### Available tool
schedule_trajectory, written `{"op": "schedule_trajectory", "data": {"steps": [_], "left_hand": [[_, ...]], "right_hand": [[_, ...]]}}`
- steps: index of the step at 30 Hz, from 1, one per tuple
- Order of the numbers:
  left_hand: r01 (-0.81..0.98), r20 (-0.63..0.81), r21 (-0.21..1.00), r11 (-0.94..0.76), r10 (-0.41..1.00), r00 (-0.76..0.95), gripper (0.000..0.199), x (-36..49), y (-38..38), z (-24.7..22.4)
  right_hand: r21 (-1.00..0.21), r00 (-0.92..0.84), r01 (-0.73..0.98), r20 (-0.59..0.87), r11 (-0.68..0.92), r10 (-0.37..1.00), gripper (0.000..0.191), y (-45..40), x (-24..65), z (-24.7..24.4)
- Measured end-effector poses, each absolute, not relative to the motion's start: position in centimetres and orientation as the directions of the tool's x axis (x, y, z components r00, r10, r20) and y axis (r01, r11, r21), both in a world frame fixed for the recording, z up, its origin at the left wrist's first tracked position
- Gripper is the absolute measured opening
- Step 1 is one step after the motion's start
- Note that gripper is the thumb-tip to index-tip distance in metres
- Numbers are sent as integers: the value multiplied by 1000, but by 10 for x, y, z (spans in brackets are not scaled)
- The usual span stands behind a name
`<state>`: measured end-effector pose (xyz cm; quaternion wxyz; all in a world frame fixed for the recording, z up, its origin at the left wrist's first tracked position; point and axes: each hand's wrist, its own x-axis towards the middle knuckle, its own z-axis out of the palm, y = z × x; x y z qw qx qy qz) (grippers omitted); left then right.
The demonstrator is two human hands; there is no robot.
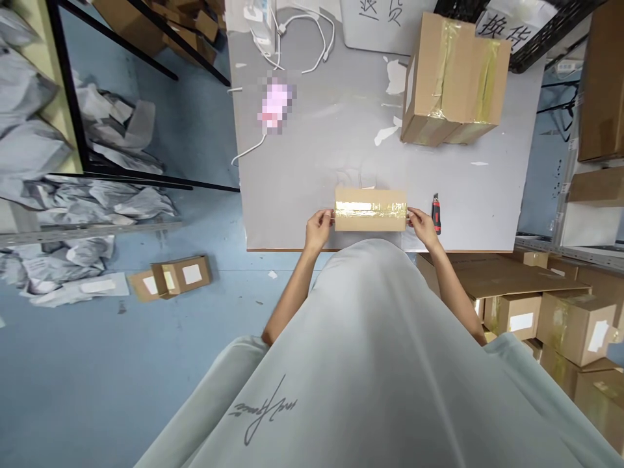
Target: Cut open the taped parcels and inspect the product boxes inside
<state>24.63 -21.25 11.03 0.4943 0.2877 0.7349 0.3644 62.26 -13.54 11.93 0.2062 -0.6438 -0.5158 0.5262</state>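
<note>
Grey worktable (322, 146) before me; two larger taped cardboard boxes (455, 84) stand at its far right. The small taped carton (370, 225) lies near the front edge, between my hands. Left hand (318, 229) and right hand (422, 226): fingers curled at opposite ends; cannot tell if they pinch tape or press cardboard. Utility knife (436, 214) just beside my right. Step, judged: working the carton's ends. Next move calls for even, matched finger pressure.
</note>
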Motion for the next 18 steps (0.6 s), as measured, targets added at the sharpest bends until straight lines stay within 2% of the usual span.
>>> {"op": "schedule_trajectory", "data": {"steps": [3,6,8,9,13,18], "left_hand": [[34,-587,767,641,722,-365,43,243,-220,93],[103,-631,715,692,701,-332,74,248,-222,80],[114,-639,721,684,719,-274,89,255,-220,76],[115,-631,735,669,735,-248,89,260,-218,76],[98,-590,778,621,775,-225,65,271,-209,85],[-4,-550,829,559,814,-188,51,264,-204,110]], "right_hand": [[-753,-25,435,-558,-494,829,67,-146,627,108],[-709,-69,463,-627,-532,776,80,-152,618,100],[-723,-137,455,-635,-521,761,82,-154,607,98],[-736,-162,446,-626,-510,763,78,-155,602,98],[-764,-162,418,-595,-492,787,63,-154,593,107],[-839,-193,327,-510,-435,838,71,-149,600,130]]}}
